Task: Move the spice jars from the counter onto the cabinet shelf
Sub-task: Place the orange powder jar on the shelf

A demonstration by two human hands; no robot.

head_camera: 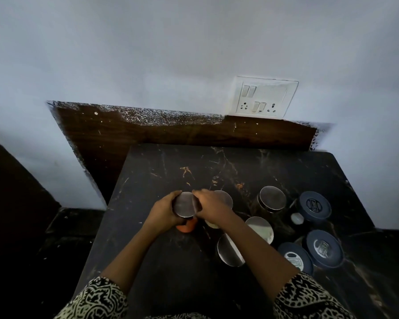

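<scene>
Black-and-white patterned sleeves down front. Left hand wraps the steel-lidded glass jar of orange spice, right hand clasps the pale-filled jar beside it, both on the dark marble worktop. Probably slick and breakable, so grab the sides.

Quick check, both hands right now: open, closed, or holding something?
Left hand: grips the left side of the orange-filled jar.
Right hand: grips the same jar from the right, fingers curled over the lid's edge.

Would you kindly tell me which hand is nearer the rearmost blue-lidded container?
Right. The right hand is left of the blue-lidded container, a steel-lidded jar between them; the left hand is farther left, gripping the orange-filled jar.
</scene>
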